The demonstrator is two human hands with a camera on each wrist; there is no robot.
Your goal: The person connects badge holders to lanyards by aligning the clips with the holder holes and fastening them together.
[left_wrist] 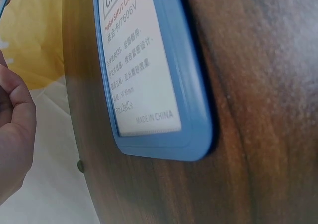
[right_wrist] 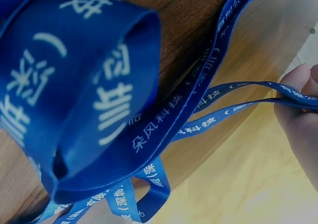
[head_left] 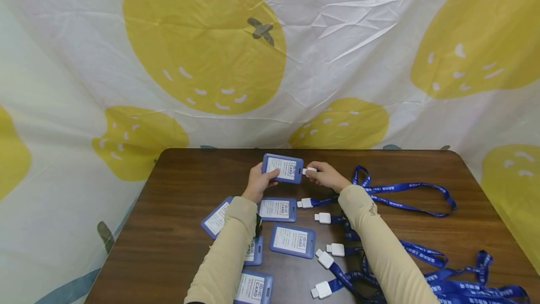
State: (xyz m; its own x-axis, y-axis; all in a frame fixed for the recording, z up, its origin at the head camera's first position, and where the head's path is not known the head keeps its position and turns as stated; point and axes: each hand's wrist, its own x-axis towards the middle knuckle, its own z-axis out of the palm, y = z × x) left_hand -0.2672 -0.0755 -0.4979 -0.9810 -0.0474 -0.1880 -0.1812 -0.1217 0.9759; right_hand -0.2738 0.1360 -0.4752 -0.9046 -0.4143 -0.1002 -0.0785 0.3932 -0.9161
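Over the far part of the table, my left hand (head_left: 257, 181) grips a blue ID badge holder (head_left: 283, 168), thumb across its printed card. Its slotted end points right. At that end my right hand (head_left: 326, 175) pinches the white clip (head_left: 310, 171) of a blue lanyard; whether the clip is through the slot I cannot tell. In the right wrist view, the lanyard strap (right_wrist: 248, 87) runs from my right hand (right_wrist: 298, 110). The left wrist view has part of my left hand (left_wrist: 17, 134) at its edge, beside another badge holder (left_wrist: 191, 95) lying flat.
More badge holders (head_left: 293, 240) lie below my left forearm and between the arms. Several lanyards with white clips (head_left: 323, 290) lie to the right, their straps (head_left: 464, 287) heaped near the right front. Behind the table (head_left: 168, 247) hangs a fruit-patterned curtain (head_left: 202, 41).
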